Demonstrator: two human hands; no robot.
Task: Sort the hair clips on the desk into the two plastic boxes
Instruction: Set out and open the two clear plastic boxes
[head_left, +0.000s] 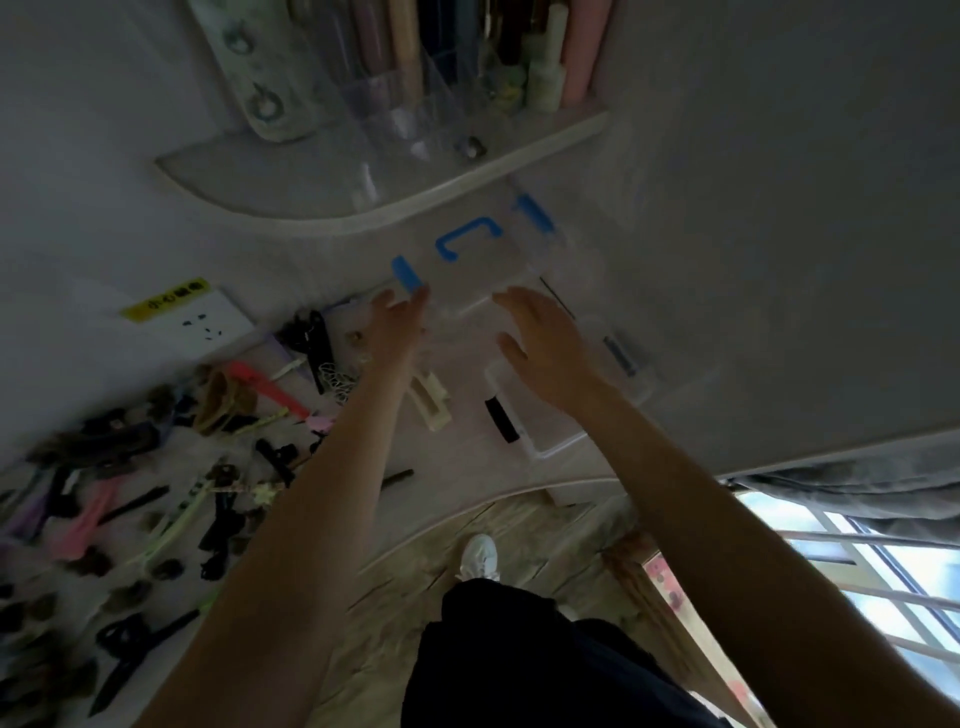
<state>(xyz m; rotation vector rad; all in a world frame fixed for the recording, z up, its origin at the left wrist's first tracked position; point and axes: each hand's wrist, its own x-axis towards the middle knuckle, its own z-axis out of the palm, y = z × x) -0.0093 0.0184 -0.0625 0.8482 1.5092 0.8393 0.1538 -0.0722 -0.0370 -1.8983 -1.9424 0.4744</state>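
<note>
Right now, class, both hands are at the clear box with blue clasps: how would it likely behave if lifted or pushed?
The clear box looks like thin plastic and no contents show, so it is probably light. Its smooth walls may slip on the desk when pushed. The left hand and right hand reach it with straight fingers, suggesting little force is needed.

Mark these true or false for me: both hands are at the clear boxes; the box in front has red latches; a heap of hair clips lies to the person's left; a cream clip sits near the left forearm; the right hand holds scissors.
1. Both hands, left hand and right hand, reach to the clear boxes: true.
2. Red latches: false, the latches are blue.
3. Hair clips heaped at left: true.
4. Cream clip near the left forearm: true.
5. Right hand holds scissors: false, its fingers are spread and hold nothing.
</note>
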